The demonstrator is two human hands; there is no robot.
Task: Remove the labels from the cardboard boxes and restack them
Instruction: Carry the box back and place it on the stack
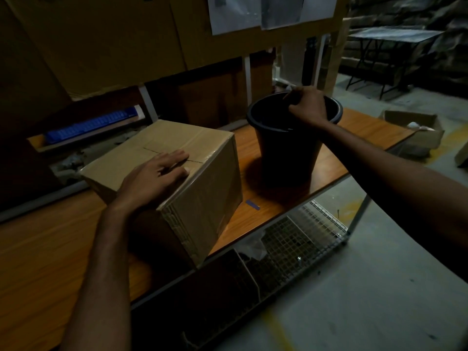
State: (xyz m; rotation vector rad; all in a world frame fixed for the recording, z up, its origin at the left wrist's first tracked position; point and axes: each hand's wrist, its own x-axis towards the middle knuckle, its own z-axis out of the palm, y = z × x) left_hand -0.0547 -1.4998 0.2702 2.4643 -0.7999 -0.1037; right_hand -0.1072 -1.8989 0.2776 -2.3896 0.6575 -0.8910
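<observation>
Sitting on the wooden table, the box is standing closed, its top seam taped over, one corner jutting past the table's near edge. The left hand is lying flat on the box's top, fingers straight and close together, palm pressing down near the near edge. The right hand is reaching over the rim of a black bucket, which is standing just right of the box, apart from it. Its fingers are curling tight and seem to be pinching a thin strip that is sticking out above the bucket's mouth; what the strip is cannot be told in the dim light. A small blue scrap is lying on the table between box and bucket, near the front edge. Below the table a wire shelf is showing. Large cartons are standing behind, with papers hanging above them. An open carton is sitting on the floor at right.
</observation>
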